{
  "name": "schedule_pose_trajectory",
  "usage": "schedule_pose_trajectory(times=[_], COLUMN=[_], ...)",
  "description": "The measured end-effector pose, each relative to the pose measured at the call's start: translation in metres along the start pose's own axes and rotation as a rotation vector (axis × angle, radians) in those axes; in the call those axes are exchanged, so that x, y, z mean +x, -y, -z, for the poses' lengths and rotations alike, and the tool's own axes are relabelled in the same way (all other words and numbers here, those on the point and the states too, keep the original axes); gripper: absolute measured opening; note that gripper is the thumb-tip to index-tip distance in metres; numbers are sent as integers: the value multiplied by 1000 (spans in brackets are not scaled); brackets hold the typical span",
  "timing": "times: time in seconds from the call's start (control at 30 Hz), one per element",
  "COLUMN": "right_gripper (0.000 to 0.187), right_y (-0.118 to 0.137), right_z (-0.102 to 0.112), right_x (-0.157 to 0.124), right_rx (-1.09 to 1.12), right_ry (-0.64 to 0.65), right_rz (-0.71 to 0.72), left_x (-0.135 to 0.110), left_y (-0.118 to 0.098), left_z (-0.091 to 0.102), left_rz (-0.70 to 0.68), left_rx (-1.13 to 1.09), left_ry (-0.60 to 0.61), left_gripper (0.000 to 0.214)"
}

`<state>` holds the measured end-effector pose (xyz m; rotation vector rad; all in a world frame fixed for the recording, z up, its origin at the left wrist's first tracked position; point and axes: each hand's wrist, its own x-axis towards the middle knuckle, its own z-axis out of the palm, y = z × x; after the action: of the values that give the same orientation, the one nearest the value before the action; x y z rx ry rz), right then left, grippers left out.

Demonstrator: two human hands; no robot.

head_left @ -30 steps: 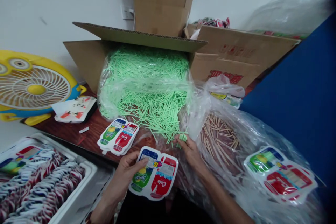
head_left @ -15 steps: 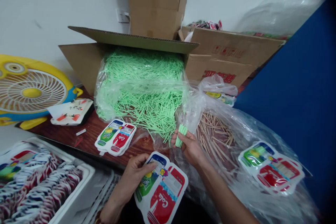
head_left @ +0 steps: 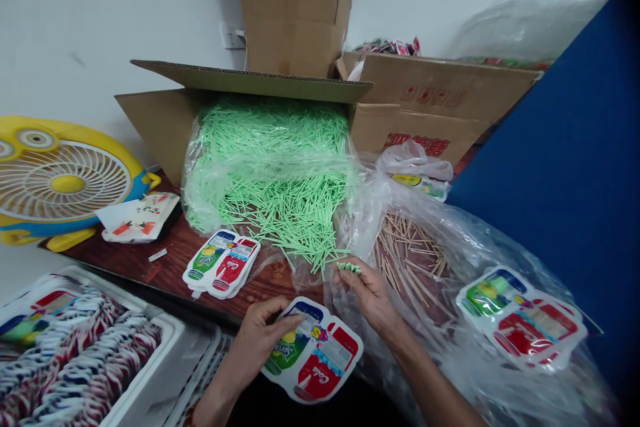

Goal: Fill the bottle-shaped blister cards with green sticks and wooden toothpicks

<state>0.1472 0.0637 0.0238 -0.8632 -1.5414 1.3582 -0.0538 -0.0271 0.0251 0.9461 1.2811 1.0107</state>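
My left hand (head_left: 265, 340) is closed on a flat plastic pouch (head_left: 327, 363) printed with a green Sprite bottle and a red Cola bottle, its thumb lying across the front. Between the fingers of my right hand (head_left: 367, 290) is a small bundle of light green sticks (head_left: 349, 268), its ends turned toward me. Just beyond that hand, a heap of loose green sticks (head_left: 290, 207) spills from a clear bag in an open carton (head_left: 160, 123). A small pile of matching pouches (head_left: 221, 263) lies on the dark wooden table (head_left: 175, 273), left of the heap.
Brown sticks (head_left: 410, 253) and more pouches (head_left: 523, 317) lie on clear plastic sheeting (head_left: 450, 360) at right. A white foam box (head_left: 167, 340) packed with pouches stands lower left. Behind are a yellow fan (head_left: 67, 177), a tissue pack (head_left: 140, 217), cartons (head_left: 295, 13) and a blue panel (head_left: 540, 167).
My right hand has turned the green stick bundle from upright so that its ends face me. The pouch in my left hand has tilted and risen slightly at its lower edge.
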Motion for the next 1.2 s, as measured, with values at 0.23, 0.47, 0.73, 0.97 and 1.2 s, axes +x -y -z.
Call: schedule_pose_trajectory(times=[0.23, 0.47, 0.73, 0.97, 1.2], right_gripper=[15, 17, 21, 23, 22], right_y=[6, 10, 21, 26, 27], right_z=[4, 8, 11, 11, 9], right_x=[-9, -16, -21, -24, -26], right_rx=[-130, -199, -232, -231, -221], right_ry=[-34, 14, 84, 108, 105], right_rz=[37, 115, 231, 258, 247], left_x=[-4, -5, -4, -5, -4], left_y=[-9, -9, -11, -10, -6], left_z=[-5, -7, -11, -12, -11], left_rz=[-25, -49, -85, -56, -40], left_rx=[13, 87, 231, 200, 221], left_ry=[23, 32, 76, 100, 118], left_gripper=[20, 24, 26, 26, 26])
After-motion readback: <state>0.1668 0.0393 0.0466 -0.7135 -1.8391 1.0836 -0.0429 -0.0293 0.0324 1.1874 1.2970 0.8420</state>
